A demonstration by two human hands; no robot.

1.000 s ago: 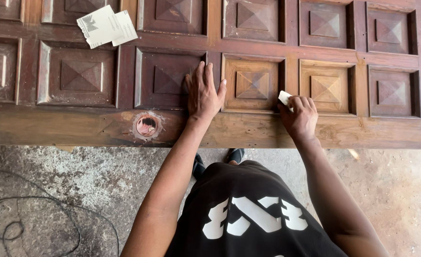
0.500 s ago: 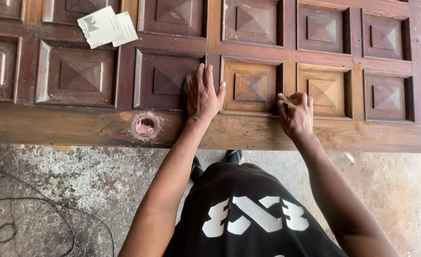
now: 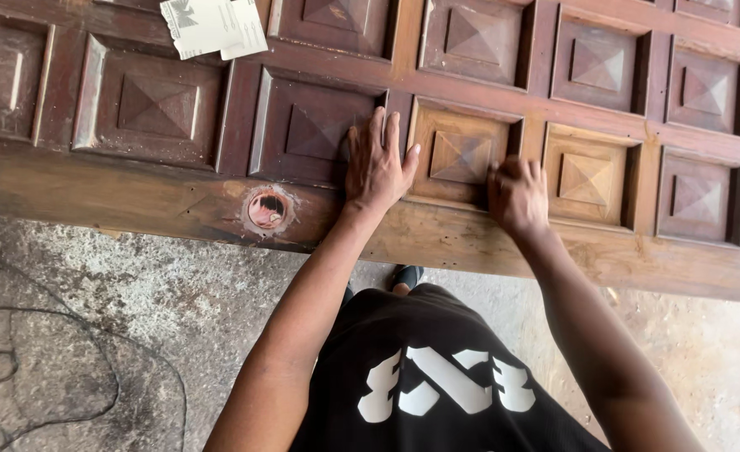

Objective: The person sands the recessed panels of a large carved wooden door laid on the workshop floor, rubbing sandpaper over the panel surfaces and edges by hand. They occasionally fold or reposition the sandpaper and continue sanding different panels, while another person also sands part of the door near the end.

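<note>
the wooden panelled door (image 3: pixel 177 197) lies flat, raised above the concrete floor (image 3: pixel 94 335), with the person standing at its long lower rail. the left hand (image 3: pixel 376 163) rests flat on the door, fingers spread and straight, its grip apart and clamped on nothing, covering the stile between a dark square panel (image 3: pixel 303 130) and the paler, bare-looking panel (image 3: pixel 462 155) beside it. the right hand (image 3: pixel 518 194) sits at the lower right corner of that paler panel, fingers curled down onto the wood; it looks closed on something small pressed against the surface, but the thing itself is hidden under the fingers, so i cannot tell what the grip holds, or whether it holds anything. a second pale panel (image 3: pixel 588 176) lies just to the right of that hand. a round lock hole (image 3: pixel 266 209) shows in the rail, left of the left wrist. loose white sheets of paper (image 3: pixel 213 25) lie on the door near its far side, well apart from both hands. a thin dark cable (image 3: pixel 18 368) loops on the floor at the left.

what could go wrong, as i judge it: the curled fingertips work close to the sharp recessed edges of the panel, so a slip could scrape knuckles or pick up a splinter. leaning weight through the flat left hand could rock the door if its support is uneven. the loose sheets could slide off, and the cable is a trip risk.
</note>
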